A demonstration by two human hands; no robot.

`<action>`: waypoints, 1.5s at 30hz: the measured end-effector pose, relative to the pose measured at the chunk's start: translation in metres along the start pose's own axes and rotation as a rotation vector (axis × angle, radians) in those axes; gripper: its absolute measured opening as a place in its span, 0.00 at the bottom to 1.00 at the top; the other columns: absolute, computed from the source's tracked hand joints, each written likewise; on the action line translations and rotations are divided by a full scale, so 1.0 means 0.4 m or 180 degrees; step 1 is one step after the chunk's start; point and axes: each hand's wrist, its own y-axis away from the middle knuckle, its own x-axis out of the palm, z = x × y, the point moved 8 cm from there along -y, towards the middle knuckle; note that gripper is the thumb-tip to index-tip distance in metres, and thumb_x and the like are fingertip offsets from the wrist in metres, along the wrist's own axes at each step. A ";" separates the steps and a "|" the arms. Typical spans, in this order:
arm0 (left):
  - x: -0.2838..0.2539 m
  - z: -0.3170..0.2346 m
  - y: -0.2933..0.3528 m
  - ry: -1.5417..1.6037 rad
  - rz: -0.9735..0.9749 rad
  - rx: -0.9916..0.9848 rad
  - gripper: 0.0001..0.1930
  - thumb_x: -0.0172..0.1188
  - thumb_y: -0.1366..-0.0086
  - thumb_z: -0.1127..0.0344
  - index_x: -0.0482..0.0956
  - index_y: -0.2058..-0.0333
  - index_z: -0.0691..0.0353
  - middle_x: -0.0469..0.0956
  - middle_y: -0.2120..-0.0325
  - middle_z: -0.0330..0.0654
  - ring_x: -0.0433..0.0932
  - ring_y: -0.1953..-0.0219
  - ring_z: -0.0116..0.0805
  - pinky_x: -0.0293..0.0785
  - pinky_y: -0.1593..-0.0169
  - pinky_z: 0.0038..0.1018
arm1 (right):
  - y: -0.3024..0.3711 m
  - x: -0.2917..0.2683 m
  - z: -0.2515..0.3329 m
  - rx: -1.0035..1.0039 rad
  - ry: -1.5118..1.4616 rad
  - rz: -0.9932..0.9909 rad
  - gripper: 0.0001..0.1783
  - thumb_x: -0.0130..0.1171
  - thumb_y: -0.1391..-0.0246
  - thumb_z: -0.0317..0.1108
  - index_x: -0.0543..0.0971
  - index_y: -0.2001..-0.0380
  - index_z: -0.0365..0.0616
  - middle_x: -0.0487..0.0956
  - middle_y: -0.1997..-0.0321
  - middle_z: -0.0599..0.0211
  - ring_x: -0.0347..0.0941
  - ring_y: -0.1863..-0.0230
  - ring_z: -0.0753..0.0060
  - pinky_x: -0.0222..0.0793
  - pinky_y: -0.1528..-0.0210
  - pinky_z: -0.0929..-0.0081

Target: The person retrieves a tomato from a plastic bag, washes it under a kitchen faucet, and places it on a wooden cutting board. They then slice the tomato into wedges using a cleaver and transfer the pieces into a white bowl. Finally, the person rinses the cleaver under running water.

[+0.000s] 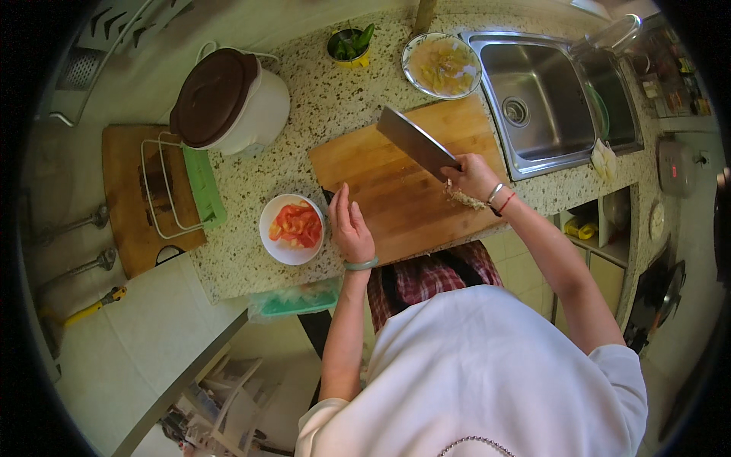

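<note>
My right hand [472,180] grips a cleaver [415,141] by its handle, the broad blade slanting up and left over the wooden cutting board [358,160]. Just below that hand, a small heap of pale chopped bits [466,199] lies on the board. My left hand [352,228] holds nothing; its fingers are stretched out, pointing away from me, at the board's left edge. Close to its left stands a white bowl [266,242] with cut tomato [297,226] in it.
Beyond the board are a plate of food in liquid [442,67] and a small pot of green peppers [352,47]. A steel sink [525,99] lies to the right. A white cooker with a brown lid [255,107] and a green-and-white rack [199,179] stand left.
</note>
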 end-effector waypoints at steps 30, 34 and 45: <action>0.356 -0.231 0.040 0.0028 0.1290 0.0983 0.13 0.53 0.36 0.73 0.77 0.53 0.63 0.75 0.52 0.46 0.70 0.47 0.47 0.69 0.46 0.38 | 0.136 -0.241 -0.040 -0.1350 0.1982 -0.1603 0.17 0.58 0.48 0.33 0.77 0.52 0.55 0.77 0.71 0.65 0.75 0.73 0.59 0.71 0.73 0.66; 0.286 -0.191 0.066 0.0119 0.1204 0.0825 0.12 0.53 0.37 0.74 0.78 0.54 0.63 0.76 0.55 0.47 0.73 0.52 0.47 0.69 0.48 0.37 | 0.152 -0.199 -0.052 -0.1264 0.2089 -0.1462 0.20 0.58 0.50 0.32 0.76 0.50 0.55 0.76 0.71 0.66 0.74 0.73 0.59 0.71 0.72 0.65; 0.065 -0.019 0.061 0.0099 0.0182 -0.0301 0.10 0.52 0.32 0.70 0.76 0.54 0.64 0.74 0.57 0.43 0.74 0.55 0.36 0.71 0.50 0.29 | 0.039 0.165 0.076 -0.0470 -0.1448 -0.0323 0.11 0.62 0.47 0.33 0.81 0.63 0.37 0.81 0.73 0.55 0.76 0.75 0.69 0.71 0.68 0.70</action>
